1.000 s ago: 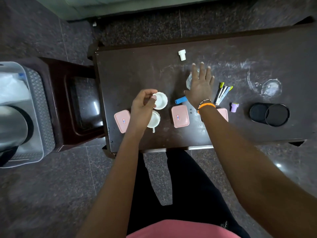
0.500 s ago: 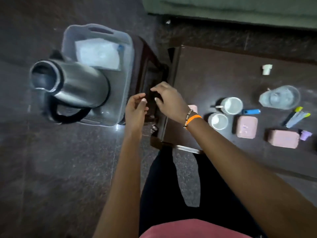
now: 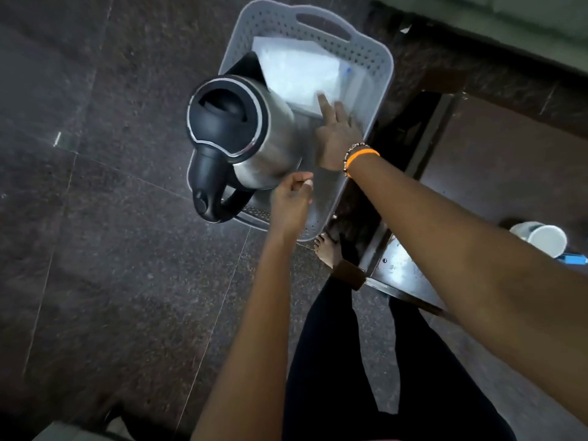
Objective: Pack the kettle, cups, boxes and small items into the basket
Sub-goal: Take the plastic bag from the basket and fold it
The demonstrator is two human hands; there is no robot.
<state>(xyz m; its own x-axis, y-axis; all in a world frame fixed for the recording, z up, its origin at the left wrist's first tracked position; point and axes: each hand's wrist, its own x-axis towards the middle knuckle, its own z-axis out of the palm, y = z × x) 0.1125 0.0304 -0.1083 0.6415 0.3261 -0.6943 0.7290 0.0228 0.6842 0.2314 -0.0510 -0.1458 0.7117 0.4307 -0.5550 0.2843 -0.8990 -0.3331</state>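
Note:
A grey perforated basket (image 3: 383,74) stands to the left of the dark table. Inside it stands a steel kettle (image 3: 257,144) with a black lid and handle, and behind that lies a white plastic bag (image 3: 299,74). My right hand (image 3: 337,138) reaches into the basket with straight fingers, its fingertips at the near edge of the bag, just right of the kettle. My left hand (image 3: 289,202) hovers over the basket's near rim by the kettle's base, fingers curled, with nothing visible in it. A white cup (image 3: 545,240) stands on the table at the far right.
The dark wooden table (image 3: 509,170) fills the right side, with a blue item (image 3: 574,258) beside the cup. A dark low stand (image 3: 410,128) sits between basket and table. My bare foot (image 3: 327,253) is on the stone floor near the basket's corner.
My view has swung left from the table to the basket. Both hands moved from the table's left edge to the basket; the right hand now reaches inside it.

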